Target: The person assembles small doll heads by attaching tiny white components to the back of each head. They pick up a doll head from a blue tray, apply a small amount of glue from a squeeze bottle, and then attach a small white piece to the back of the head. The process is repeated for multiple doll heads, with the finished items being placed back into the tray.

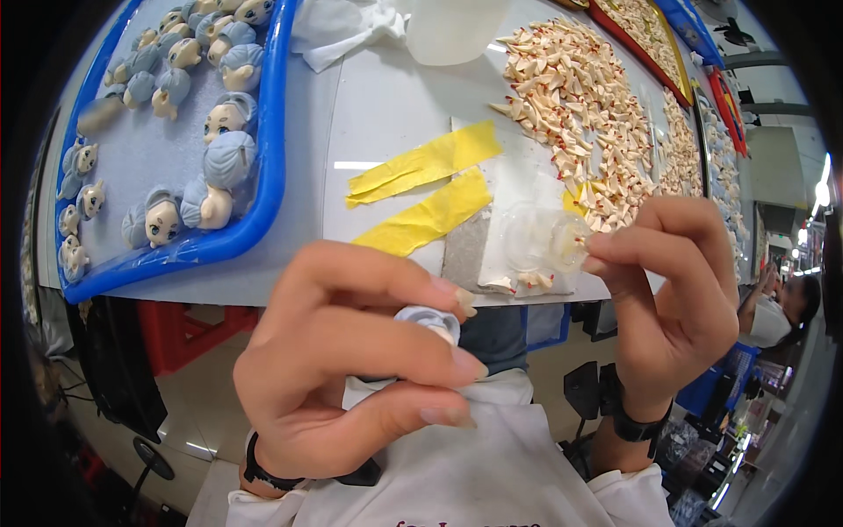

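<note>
My left hand (351, 360) is closed around a small doll head with blue hair (428, 320); the fingers cover most of it. To the right, my right hand (672, 290) pinches thumb and forefinger together. At those fingertips shows a small cream piece with a red tip (579, 238), partly hidden, over a clear plastic dish (524, 239). The dish lies on a white square sheet (502, 224) near the table's front edge. A few loose cream pieces (535, 280) lie in front of it.
A blue tray (274, 167) with several blue-haired doll heads stands at the left. Yellow tape strips (426, 211) lie mid-table. Behind my right hand spreads a heap of cream, red-tipped pieces (571, 97). A white cloth (347, 31) and a translucent container (457, 31) are at the back.
</note>
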Available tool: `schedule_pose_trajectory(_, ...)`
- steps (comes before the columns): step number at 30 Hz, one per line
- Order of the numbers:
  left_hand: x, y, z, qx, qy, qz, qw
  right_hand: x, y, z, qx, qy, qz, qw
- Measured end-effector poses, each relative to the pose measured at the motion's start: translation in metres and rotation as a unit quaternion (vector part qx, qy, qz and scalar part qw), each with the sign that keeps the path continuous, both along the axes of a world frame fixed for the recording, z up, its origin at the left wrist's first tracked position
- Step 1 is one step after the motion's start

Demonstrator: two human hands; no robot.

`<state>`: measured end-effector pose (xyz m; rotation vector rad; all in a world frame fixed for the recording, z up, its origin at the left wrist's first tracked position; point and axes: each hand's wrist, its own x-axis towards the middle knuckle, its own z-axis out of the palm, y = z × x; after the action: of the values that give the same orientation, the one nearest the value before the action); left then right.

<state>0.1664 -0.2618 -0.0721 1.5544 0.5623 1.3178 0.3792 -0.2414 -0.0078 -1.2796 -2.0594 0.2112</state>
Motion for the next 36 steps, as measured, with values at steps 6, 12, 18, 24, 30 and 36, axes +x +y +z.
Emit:
schedule_pose_trajectory(6,0.020,-0.012,0.018,-0.211,-0.095,0.027,0.973,-0.004,-0.002,0.004,0.013,-0.050,0.003,0.999)
schedule_pose_trajectory(12,0.023,-0.011,0.014,-0.175,-0.094,0.036,0.979,-0.005,-0.005,0.000,-0.007,0.070,0.023,0.997)
schedule_pose_trajectory(18,0.033,-0.016,0.023,-0.221,-0.112,0.069,0.966,-0.015,-0.017,0.014,-0.170,0.182,0.121,0.961)
schedule_pose_trajectory(24,0.025,-0.020,0.018,-0.212,-0.087,0.055,0.972,-0.014,-0.018,0.006,-0.089,0.100,0.149,0.980)
schedule_pose_trajectory(30,0.025,-0.022,0.012,-0.155,-0.047,0.087,0.983,-0.007,-0.019,0.015,-0.145,0.075,0.158,0.974)
schedule_pose_trajectory(36,0.039,-0.012,0.027,0.113,0.169,0.184,0.962,-0.012,-0.030,0.011,-0.398,0.320,0.110,0.853)
